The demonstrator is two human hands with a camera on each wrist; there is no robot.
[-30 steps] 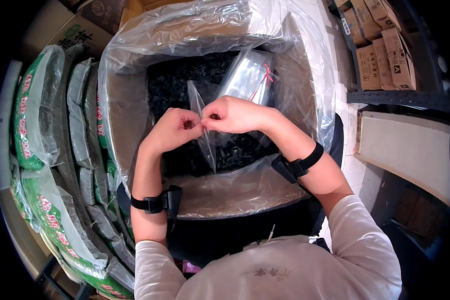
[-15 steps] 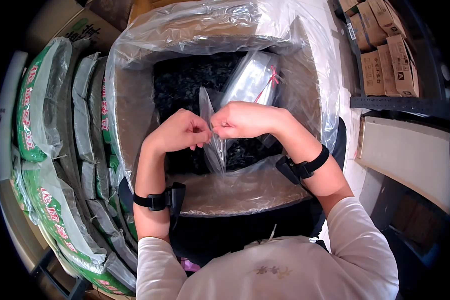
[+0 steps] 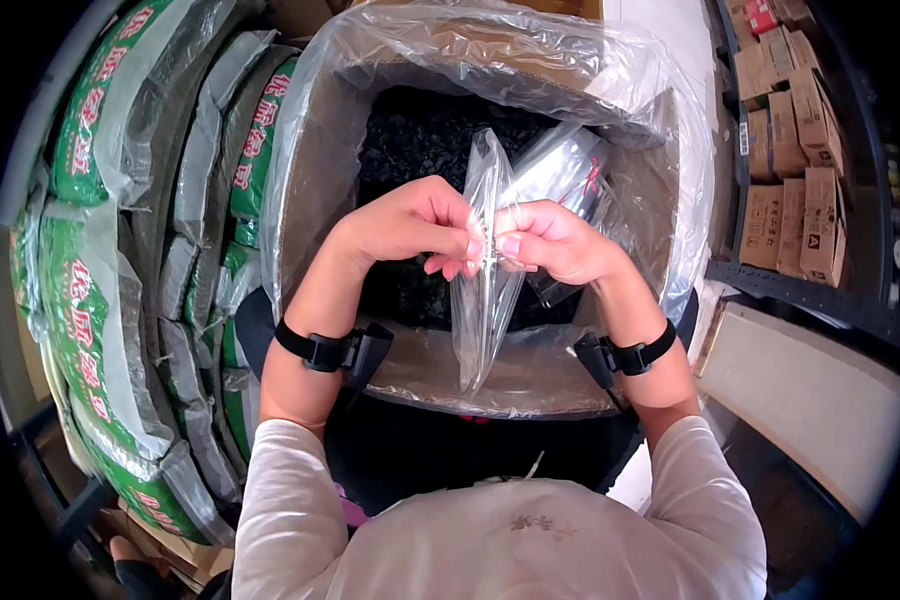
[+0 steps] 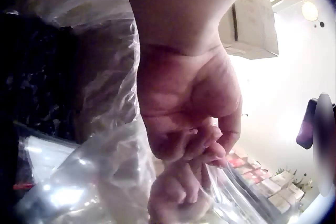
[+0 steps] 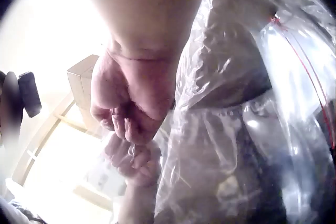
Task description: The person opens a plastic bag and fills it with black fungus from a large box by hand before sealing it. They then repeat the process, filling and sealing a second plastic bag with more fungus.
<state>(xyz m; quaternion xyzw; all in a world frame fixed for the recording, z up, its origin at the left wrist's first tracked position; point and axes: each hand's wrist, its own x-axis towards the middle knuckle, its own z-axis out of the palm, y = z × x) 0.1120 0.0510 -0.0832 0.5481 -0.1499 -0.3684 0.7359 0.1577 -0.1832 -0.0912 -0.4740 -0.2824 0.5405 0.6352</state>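
Observation:
Over the box, my left hand (image 3: 415, 222) and right hand (image 3: 560, 242) meet at a clear plastic bag (image 3: 482, 335). Each pinches the bag's edge between thumb and fingers, with the fingertips of both close together. The bag hangs long and narrow, its folds running up and down. Below lies a mass of dark, crinkled pieces (image 3: 415, 135) inside the lined box. A bundle of clear bags (image 3: 560, 165), tied with red string, rests on the dark pieces beyond my right hand. In the left wrist view, bag film (image 4: 228, 195) trails from the fingertips.
The cardboard box (image 3: 315, 190) has a loose clear liner (image 3: 670, 130) folded over its rim. Stacked green-and-clear sacks (image 3: 80, 310) stand close on the left. At right are a dark shelf (image 3: 800, 283) with small cartons (image 3: 820, 215) and a pale board (image 3: 800, 375).
Both hands have turned so the thumbs show, and the bag between them hangs longer and nearer my body. The head view has shifted, moving the box rightward in the picture.

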